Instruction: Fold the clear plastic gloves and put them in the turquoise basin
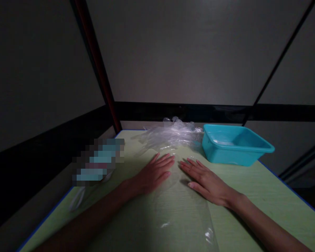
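A thin, clear plastic bag [182,213] lies spread on the table in front of me, running toward the near edge. My left hand [157,174] rests on the far part of it, palm down, fingers stretched out. Opposite it, my right hand [206,180] also lies palm down with fingers extended, at the bag's far right side. A small gap separates the fingertips of both hands. Just beyond them sits a heap of crumpled clear plastic [173,134]; single pieces in it are hard to tell apart.
A turquoise plastic basin [233,150] stands at the table's back right. On the left lies a pixelated item [99,162], its kind hidden, with a pale strap-like loop [78,198] beside it. The light green table [270,196] has a blue edge, with a wall behind.
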`<state>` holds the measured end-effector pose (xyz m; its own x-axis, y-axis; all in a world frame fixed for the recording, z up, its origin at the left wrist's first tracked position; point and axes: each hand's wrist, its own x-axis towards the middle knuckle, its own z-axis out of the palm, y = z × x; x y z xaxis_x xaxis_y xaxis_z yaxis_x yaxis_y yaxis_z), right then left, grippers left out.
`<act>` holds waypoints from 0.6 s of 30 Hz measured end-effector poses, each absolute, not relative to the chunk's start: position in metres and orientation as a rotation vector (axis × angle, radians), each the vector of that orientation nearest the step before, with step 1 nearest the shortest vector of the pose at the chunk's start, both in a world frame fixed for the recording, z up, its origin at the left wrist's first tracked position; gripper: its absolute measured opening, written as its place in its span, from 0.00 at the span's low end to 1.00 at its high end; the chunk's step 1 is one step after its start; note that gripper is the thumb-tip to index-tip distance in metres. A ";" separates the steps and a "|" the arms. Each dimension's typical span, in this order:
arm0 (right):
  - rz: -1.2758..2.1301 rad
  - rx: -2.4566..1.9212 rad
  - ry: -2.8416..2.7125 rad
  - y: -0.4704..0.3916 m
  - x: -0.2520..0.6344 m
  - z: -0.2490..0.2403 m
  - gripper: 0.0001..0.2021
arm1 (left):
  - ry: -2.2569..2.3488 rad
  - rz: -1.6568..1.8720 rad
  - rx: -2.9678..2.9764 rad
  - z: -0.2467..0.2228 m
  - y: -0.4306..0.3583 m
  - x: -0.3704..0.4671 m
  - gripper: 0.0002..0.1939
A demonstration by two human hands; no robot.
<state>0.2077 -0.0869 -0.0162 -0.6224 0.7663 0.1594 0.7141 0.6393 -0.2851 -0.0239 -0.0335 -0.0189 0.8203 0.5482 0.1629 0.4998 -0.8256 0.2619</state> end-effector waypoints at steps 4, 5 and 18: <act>0.329 -1.171 -2.610 -0.087 0.205 -0.014 0.26 | 0.769 0.326 2.799 -0.021 -0.028 -0.022 0.22; 0.341 -1.173 -2.611 -0.087 0.205 -0.014 0.26 | 0.763 0.326 2.798 -0.021 -0.028 -0.022 0.21; 0.399 -1.173 -2.583 -0.087 0.204 -0.014 0.24 | 0.830 0.320 2.722 -0.018 -0.025 -0.025 0.21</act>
